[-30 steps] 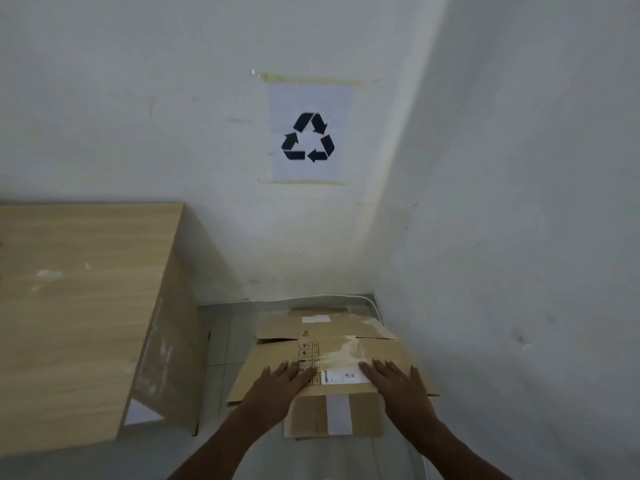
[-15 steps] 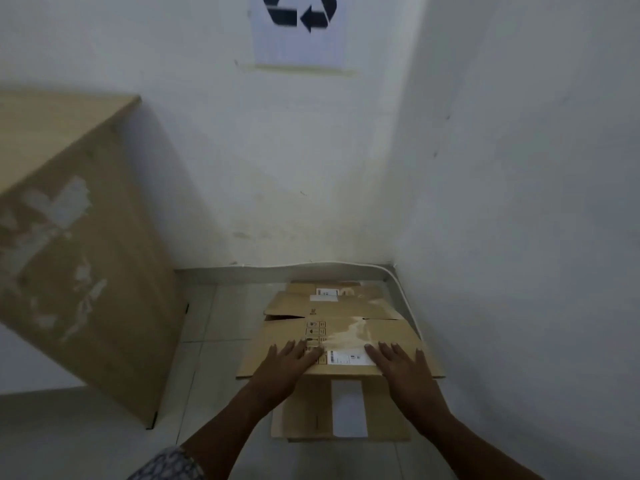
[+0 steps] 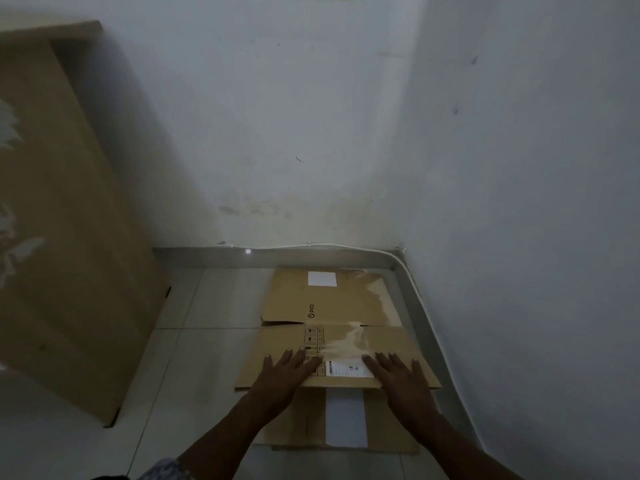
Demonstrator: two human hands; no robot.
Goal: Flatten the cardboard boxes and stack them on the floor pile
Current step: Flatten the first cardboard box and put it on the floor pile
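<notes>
A flattened brown cardboard box [image 3: 346, 344] with a white label and shiny tape lies on top of the floor pile [image 3: 381, 434] in the room's corner. My left hand [image 3: 282, 379] rests palm-down on the box's near left part, fingers spread. Flat on its near right part, beside the white label, lies my right hand [image 3: 401, 381]. Neither hand grips anything. Another flattened piece [image 3: 329, 299] marked "PICO" extends toward the back wall. Beneath, a lower sheet with a white strip sticks out toward me.
A tall wooden cabinet [image 3: 69, 220] stands at the left, its corner near the pile. White walls meet at the corner behind and to the right of the pile. A white cable [image 3: 346, 245] runs along the skirting. Grey tiled floor [image 3: 194, 358] lies between cabinet and pile.
The view has tilted down and closer to the floor; the recycling sign has left the frame. Both hands stay flat on the top cardboard in the same places.
</notes>
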